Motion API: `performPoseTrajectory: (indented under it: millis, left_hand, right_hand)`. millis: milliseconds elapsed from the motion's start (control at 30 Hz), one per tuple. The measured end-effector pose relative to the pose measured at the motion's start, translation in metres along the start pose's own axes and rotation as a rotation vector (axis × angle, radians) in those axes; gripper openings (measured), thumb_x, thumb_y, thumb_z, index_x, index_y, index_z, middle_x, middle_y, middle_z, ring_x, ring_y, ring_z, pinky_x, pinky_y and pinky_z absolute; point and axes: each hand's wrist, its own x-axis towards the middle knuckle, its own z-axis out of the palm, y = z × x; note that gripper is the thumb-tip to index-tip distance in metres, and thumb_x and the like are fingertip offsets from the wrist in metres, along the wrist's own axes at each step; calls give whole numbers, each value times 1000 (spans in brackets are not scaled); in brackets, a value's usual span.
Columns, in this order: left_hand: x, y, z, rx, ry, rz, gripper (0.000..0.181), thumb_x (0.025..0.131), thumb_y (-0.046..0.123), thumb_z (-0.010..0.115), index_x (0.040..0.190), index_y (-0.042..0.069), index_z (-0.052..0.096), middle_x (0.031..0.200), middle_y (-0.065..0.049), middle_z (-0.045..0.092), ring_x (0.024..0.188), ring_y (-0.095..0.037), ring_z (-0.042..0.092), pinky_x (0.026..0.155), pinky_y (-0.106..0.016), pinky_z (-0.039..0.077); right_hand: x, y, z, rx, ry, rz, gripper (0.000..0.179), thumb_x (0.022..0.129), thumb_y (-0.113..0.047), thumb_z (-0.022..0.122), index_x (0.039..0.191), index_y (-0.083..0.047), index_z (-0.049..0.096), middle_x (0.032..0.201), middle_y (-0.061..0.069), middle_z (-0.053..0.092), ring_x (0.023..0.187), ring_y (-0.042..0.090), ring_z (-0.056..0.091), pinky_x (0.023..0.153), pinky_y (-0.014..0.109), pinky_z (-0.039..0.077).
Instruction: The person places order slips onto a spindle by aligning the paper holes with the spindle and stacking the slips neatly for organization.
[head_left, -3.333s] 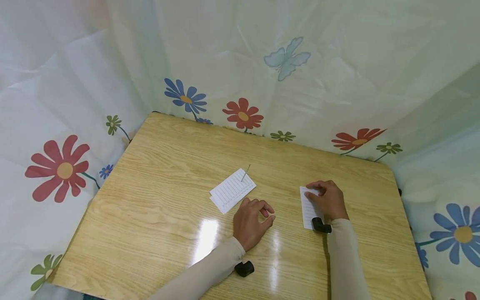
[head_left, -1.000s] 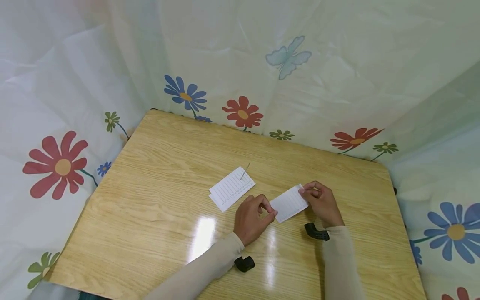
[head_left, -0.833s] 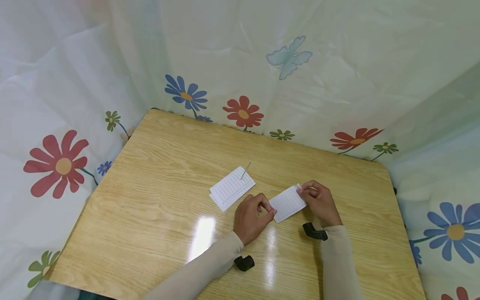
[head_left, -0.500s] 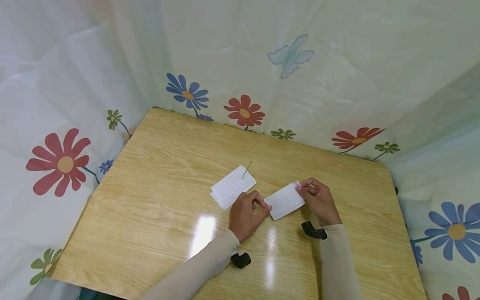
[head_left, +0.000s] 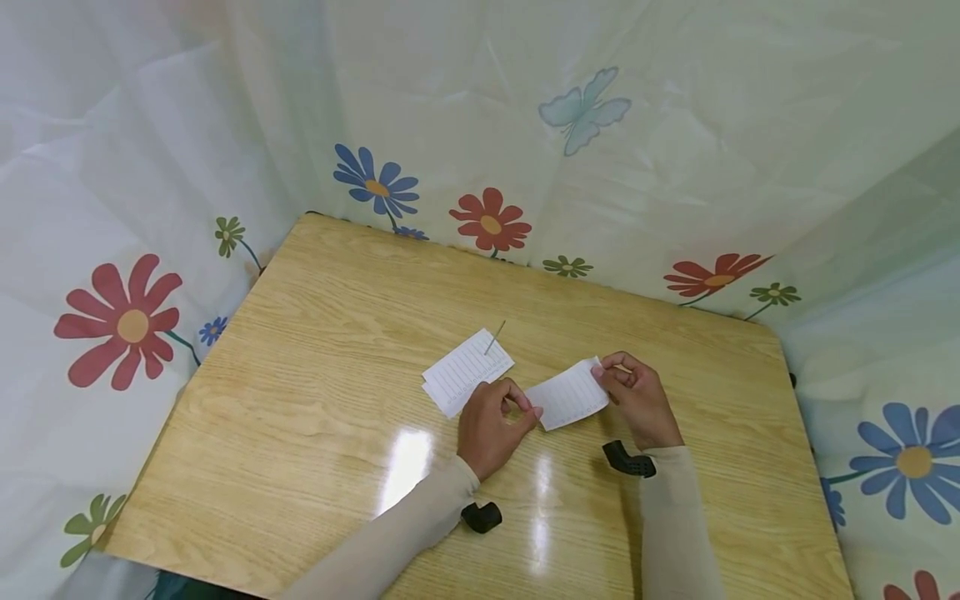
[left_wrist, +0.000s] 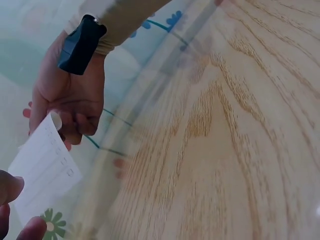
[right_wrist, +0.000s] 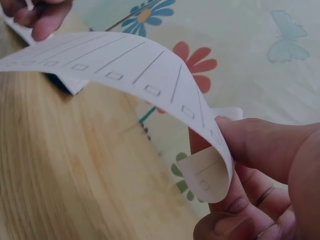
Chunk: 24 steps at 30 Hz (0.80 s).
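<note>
Between my two hands a lined white sheet of paper with a row of small checkboxes is held above the table. My left hand pinches its left end between thumb and index finger. At the other end my right hand grips the sheet with the thumb on top. In the right wrist view the paper arches, and its right end curls round under the thumb. The left wrist view also shows the curled edge of the sheet by the right hand.
Left of the held sheet, more lined sheets lie slightly fanned on the wooden table. A thin stick-like rod lies across their upper corner. A flowered curtain stands round the table's back and sides.
The sheet lay on the table under my right hand at first; now it is lifted and turned, with my left hand pinching its other end. Its right end has started to bend.
</note>
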Motion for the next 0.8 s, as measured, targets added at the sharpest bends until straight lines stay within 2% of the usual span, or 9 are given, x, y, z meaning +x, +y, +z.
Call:
performPoseTrajectory:
  millis: [167, 367, 567, 800]
  left_hand:
    - [1, -2, -1, -1, 19, -8, 25, 90, 36, 85, 84, 20, 66, 85, 0, 71, 81, -23, 63, 70, -21, 40]
    - [0, -1, -2, -77, 13, -8, 24, 92, 33, 84, 85, 21, 65, 84, 2, 69, 82, -19, 65, 73, -24, 47]
    - [1, -2, -2, -136, 47, -3, 20, 93, 21, 83, 92, 17, 64, 88, 2, 71, 83, -16, 69, 77, -31, 57]
    - [2, -4, -6, -140, 83, 4, 17, 93, 18, 83, 94, 19, 65, 88, 3, 71, 81, -14, 67, 75, -28, 54]
  right_hand:
    - [-2, -4, 2, 44, -8, 12, 5, 106, -10, 64, 103, -13, 66, 81, -9, 74, 73, 3, 65, 63, 19, 50]
    - [-1, -4, 6, 59, -10, 7, 2, 105, -10, 66, 105, -10, 65, 81, -9, 75, 73, 4, 65, 64, 20, 49]
    - [-1, -3, 8, 52, -15, 9, 19, 102, -17, 72, 110, -3, 62, 83, -8, 74, 74, 4, 65, 66, 21, 50]
    - [-1, -9, 6, 57, -16, -37, 16, 99, -10, 76, 106, -6, 62, 82, -8, 71, 76, 5, 64, 67, 19, 50]
